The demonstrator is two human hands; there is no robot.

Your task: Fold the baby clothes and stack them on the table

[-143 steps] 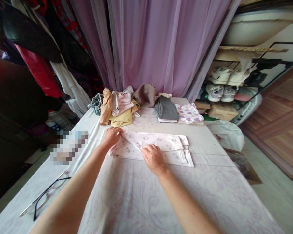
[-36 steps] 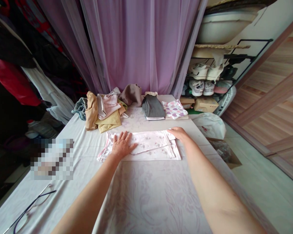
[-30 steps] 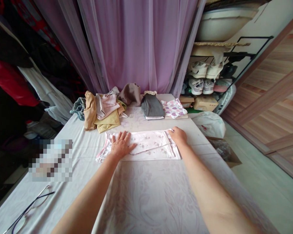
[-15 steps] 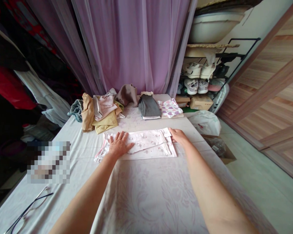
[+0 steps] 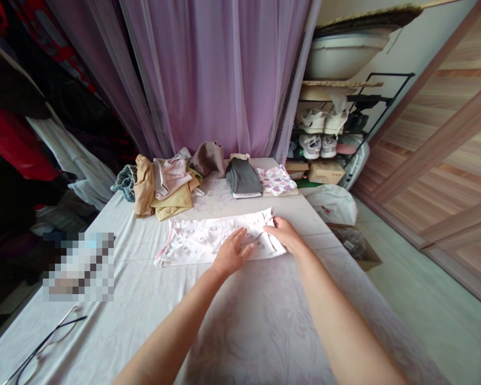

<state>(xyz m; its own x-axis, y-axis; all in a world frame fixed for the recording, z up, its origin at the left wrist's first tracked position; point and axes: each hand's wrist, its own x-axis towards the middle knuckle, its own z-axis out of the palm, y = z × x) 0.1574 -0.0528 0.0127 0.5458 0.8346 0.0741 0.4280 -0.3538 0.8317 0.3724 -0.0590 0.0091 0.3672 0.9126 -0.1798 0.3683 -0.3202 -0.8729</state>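
Observation:
A white garment [image 5: 200, 238] with small pinkish prints and pink trim at its left end lies folded into a long strip across the table; its exact kind is hard to tell. My left hand [image 5: 231, 252] rests flat on the strip right of its middle, fingers stretched out and holding nothing. At the right end, my right hand [image 5: 282, 234] has its fingers closed on the cloth, which is creased and slightly raised there. Part of that edge is hidden behind the fingers.
Beyond the garment lies a heap of loose clothes [image 5: 172, 184]. Right of it are folded dark grey clothing [image 5: 243, 176] and a heart-print cloth [image 5: 277, 181]. Glasses [image 5: 44, 347] and a blurred-out item [image 5: 80, 267] lie left. A shoe rack [image 5: 353, 128] stands beyond the table [image 5: 256, 321].
My left hand has slid right along the garment, from its left part to past the middle. My right hand has moved slightly left, bending the garment's right end inward.

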